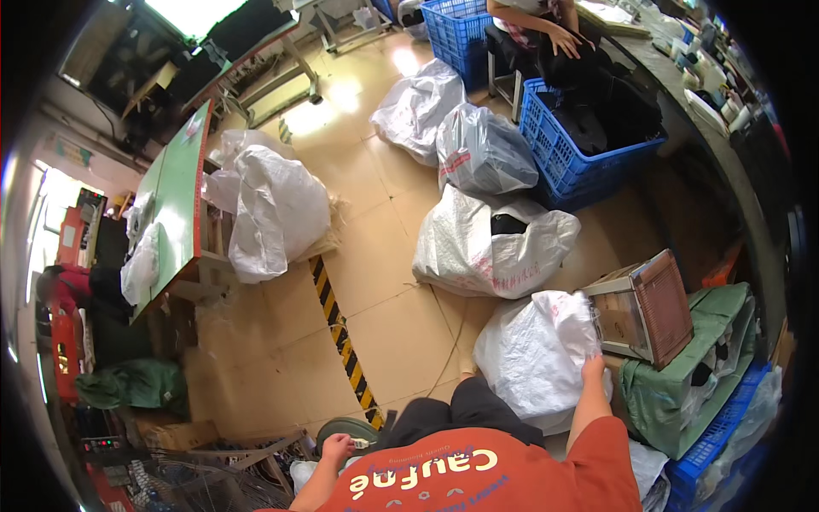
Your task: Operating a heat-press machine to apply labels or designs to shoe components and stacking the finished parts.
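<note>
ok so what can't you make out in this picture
In the head view:
- contents of the white sack at the right hand: hidden by its opaque side
- whether the left hand holds anything: too small to tell
- the co-worker's head: cut off by the top edge
- contents of the grey bag: blurred by its plastic

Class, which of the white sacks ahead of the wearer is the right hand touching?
The white sack nearest the wearer's legs: the right hand touches its right edge. The other sacks ahead lie farther off, touched by neither hand.
</note>
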Motion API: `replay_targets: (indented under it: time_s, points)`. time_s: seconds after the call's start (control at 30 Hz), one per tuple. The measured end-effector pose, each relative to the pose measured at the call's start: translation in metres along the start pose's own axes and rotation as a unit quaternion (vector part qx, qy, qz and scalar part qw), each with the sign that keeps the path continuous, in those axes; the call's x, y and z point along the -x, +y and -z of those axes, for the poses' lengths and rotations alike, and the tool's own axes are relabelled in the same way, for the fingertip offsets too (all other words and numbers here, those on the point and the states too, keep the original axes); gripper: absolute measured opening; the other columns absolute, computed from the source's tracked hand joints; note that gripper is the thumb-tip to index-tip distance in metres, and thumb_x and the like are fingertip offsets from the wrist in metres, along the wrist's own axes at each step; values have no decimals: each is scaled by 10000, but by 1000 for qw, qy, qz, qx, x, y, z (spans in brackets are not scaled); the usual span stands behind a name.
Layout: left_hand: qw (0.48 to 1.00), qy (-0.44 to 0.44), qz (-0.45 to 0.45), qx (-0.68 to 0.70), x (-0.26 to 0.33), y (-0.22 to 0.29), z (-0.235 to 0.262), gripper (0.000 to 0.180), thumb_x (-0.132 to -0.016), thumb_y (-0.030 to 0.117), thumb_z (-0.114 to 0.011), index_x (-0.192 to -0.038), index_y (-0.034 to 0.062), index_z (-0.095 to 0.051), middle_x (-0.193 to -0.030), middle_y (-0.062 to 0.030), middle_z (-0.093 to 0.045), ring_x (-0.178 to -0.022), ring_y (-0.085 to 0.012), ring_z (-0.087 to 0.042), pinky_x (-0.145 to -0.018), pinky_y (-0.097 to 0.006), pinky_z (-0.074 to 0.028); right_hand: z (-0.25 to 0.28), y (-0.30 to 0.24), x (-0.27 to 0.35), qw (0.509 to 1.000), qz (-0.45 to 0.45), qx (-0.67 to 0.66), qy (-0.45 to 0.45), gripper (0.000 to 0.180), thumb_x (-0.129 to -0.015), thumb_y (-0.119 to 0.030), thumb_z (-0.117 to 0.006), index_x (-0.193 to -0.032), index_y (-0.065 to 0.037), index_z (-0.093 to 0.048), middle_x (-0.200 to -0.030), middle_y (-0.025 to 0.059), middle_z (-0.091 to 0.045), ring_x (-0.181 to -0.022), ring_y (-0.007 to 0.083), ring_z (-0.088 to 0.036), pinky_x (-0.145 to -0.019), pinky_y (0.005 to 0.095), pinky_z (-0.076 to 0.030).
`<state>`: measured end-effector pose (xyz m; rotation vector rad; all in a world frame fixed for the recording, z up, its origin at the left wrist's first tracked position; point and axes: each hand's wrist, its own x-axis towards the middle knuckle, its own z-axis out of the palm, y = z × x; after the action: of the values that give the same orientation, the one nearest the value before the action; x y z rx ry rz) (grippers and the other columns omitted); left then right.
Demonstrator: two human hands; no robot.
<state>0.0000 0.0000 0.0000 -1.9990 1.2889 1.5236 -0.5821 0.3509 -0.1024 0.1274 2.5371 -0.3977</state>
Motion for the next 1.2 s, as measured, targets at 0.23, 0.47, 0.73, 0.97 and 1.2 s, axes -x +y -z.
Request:
replay_targets:
  time_s: [0.23, 0.47, 0.73, 0.97, 1.2]
  points:
    - [965, -123, -60, -222, -78, 27, 24, 354, -787, 212, -680, -1051, -14, -618, -868, -113, -664, -774, -182, -631, -684, -323, -499, -26, 163, -9, 733, -256, -614, 138, 394, -826, -122, -460, -1144, 99, -531, -1109, 235, -589, -971, 309, -600, -832, 364, -474]
    - [941, -86, -155, -287, -176, 151, 120, 279, -834, 123, -591, -1051, -52, -584, -859, -143, -648, -724, -200, -626, -621, -309, -508, 42, 26, 126, 647, -430, -539, 326, 422, -793, -113, -463, -1139, 122, -515, -1130, 210, -572, -1007, 288, -575, -850, 372, -465]
    - [959, -60, -156, -230, -88, 318, 64, 179, -862, 105, -515, -983, -19, -564, -788, -96, -610, -592, -160, -589, -478, -256, -469, 132, 50, 217, 521, -373, -531, 555, 416, -851, -201, -465, -1123, 109, -522, -1139, 196, -561, -982, 296, -585, -838, 395, -475]
    - [898, -136, -236, -345, -54, 355, -13, 182, -851, 131, -562, -950, -19, -589, -768, -68, -619, -621, -143, -602, -534, -262, -475, 122, 52, 185, 281, -373, -676, 570, 411, -866, -185, -467, -1163, 100, -471, -1152, 200, -542, -971, 316, -584, -779, 453, -502]
    - [901, -87, -244, -348, -71, 339, -22, 215, -833, 132, -596, -972, -31, -624, -789, -70, -647, -672, -134, -612, -609, -279, -508, 71, 32, 54, 469, -327, -720, 394, 215, -836, -100, -522, -983, 46, -577, -966, 143, -598, -839, 225, -569, -694, 381, -496]
